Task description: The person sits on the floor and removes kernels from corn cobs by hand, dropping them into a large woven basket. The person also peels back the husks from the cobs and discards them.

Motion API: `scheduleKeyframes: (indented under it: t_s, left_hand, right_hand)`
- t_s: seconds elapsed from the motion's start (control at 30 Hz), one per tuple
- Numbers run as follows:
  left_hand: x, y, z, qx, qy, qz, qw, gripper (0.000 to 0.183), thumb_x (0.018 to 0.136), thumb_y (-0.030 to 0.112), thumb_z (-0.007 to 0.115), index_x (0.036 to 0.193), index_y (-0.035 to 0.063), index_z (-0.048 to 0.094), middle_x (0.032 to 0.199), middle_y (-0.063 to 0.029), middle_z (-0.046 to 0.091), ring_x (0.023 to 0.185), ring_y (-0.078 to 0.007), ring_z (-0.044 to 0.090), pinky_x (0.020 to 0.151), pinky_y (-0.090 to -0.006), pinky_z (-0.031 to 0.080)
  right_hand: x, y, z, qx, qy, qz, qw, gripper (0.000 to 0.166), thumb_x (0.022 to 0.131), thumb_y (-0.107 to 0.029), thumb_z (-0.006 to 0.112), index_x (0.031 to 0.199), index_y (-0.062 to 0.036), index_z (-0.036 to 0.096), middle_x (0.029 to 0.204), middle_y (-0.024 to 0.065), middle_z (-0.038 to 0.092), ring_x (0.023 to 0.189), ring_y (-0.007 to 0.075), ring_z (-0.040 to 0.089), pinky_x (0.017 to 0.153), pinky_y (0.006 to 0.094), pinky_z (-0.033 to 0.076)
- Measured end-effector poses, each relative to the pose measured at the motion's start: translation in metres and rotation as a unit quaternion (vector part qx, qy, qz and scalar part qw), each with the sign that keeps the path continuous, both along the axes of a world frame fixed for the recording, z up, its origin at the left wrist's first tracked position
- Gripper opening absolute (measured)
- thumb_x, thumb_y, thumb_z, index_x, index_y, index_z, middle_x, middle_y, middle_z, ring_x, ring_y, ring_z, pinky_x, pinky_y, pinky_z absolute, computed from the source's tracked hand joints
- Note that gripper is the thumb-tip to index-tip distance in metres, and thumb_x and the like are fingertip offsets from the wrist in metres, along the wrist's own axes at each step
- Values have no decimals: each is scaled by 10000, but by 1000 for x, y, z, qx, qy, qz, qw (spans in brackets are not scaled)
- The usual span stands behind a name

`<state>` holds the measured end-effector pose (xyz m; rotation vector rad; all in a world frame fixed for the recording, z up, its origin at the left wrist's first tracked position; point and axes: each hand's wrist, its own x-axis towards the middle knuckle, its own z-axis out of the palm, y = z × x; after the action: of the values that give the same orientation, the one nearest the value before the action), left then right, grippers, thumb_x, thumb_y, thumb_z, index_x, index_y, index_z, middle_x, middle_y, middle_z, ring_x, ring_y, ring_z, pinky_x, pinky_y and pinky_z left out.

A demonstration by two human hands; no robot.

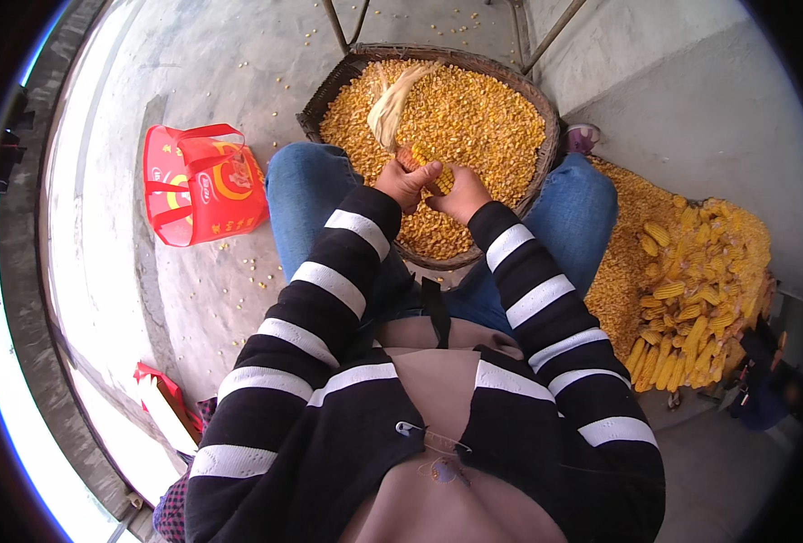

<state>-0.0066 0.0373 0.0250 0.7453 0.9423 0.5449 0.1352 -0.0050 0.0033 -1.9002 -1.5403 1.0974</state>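
Observation:
Both my hands grip one corn cob (445, 180) above a basket. My left hand (405, 182) has the bared, reddish end, with its thumb lying across the cob. Around the other end, where yellow kernels still sit in rows, my right hand (461, 195) is closed. A pale dry husk (390, 112) trails from the cob's far end over the loose corn kernels (473, 122). These kernels fill the woven basket (549, 115), which stands between my knees.
Left of my knee stands a red carrier bag (208, 183) bearing writing. On the right lies a heap of corn cobs (690, 292) beside more loose kernels (608, 271), near the wall (687, 102). Scattered kernels dot the concrete floor (238, 108). Poles (554, 35) rise behind the basket.

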Motion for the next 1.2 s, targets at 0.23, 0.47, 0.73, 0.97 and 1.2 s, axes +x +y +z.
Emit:
scheduleKeyframes:
  t_s: [0.23,0.47,0.73,0.97,1.2]
  left_hand:
    - [-3,4,-8,-20,-68,-8,997,357,728,225,700,918,98,427,540,-6,429,340,-87,342,295,-228,188]
    - [0,0,-6,-2,-44,-9,999,404,719,211,710,981,109,419,564,-12,437,340,-86,338,296,-229,183]
    - [6,-2,8,-39,-88,-15,995,546,694,85,721,1117,98,376,648,-50,516,335,-95,355,303,-226,250]
    - [0,-1,-4,-6,-86,-43,995,588,708,189,721,1139,75,336,665,-34,494,349,-83,352,302,-224,231]
    - [10,-1,-38,110,-77,-24,991,580,722,97,697,1169,68,328,750,-59,538,488,-132,488,390,-252,357]
  right_hand:
    - [9,4,11,-41,190,-3,981,403,589,-83,686,958,-3,545,855,119,606,823,205,585,744,292,447]
    - [5,2,7,22,88,20,996,460,575,-116,702,997,-22,545,890,162,610,856,304,590,762,342,454]
    - [5,4,-10,30,99,36,994,596,613,-105,674,1153,-25,434,1013,189,570,959,301,558,819,338,437]
    - [15,8,-2,21,216,48,975,584,629,-104,680,1152,-28,433,1031,169,564,978,289,548,841,328,426]
    - [13,6,-18,1,162,74,984,725,649,-69,649,1275,-37,285,1040,169,550,992,257,541,850,331,425]
